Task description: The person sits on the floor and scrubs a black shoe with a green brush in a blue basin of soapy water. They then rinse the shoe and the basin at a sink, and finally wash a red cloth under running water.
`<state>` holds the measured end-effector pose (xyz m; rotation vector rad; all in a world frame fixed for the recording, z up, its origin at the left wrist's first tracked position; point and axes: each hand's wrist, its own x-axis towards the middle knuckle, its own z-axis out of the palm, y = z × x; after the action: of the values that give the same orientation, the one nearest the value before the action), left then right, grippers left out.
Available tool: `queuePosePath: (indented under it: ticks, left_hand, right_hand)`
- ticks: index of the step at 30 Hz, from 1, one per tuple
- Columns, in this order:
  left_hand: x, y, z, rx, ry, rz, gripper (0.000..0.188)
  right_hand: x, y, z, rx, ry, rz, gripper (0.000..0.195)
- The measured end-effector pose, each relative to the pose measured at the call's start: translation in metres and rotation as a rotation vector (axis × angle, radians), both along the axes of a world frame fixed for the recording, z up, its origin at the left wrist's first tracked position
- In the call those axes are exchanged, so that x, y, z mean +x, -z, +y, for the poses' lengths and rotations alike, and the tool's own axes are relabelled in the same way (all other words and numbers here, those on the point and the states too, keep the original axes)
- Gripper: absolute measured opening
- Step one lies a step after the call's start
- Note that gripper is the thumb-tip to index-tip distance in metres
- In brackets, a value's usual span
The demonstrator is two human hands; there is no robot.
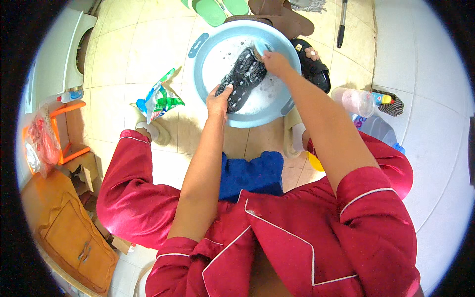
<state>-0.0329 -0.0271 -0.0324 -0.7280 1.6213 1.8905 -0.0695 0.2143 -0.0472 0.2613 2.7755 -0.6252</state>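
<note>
A light blue plastic basin point(200, 80) of foamy water stands on the floor in front of me. Over it, my left hand point(219, 102) grips the near end of a black-and-white patterned shoe point(241, 81), thumb on top. The sole side seems to face up, with wet-looking ridges. My right hand point(276, 64) holds a light blue scrubbing brush point(261, 47), its bristles against the shoe's far end. Fingers of the right hand partly hide the brush handle.
A green-and-white detergent bag point(161, 99) stands on the tiles at left. Right of the basin lie a black sandal with a flower point(315, 67), a clear plastic cup point(354, 102) and a large water bottle point(378, 130). Brown slippers point(284, 18) and green slippers point(209, 11) sit beyond.
</note>
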Motion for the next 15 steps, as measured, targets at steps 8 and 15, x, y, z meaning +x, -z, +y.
queuePosePath:
  ticks: [8, 15]
  left_hand:
    - [0.027, 0.008, 0.023, 0.031, 0.097, -0.211, 0.058]
    - [0.024, 0.007, 0.014, -0.581, 0.37, 0.29, 0.081]
  right_hand:
    - [0.059, -0.083, -0.1, -0.19, -0.153, -0.041, 0.037]
    - [0.074, -0.025, -0.05, 0.013, 0.071, -0.062, 0.038]
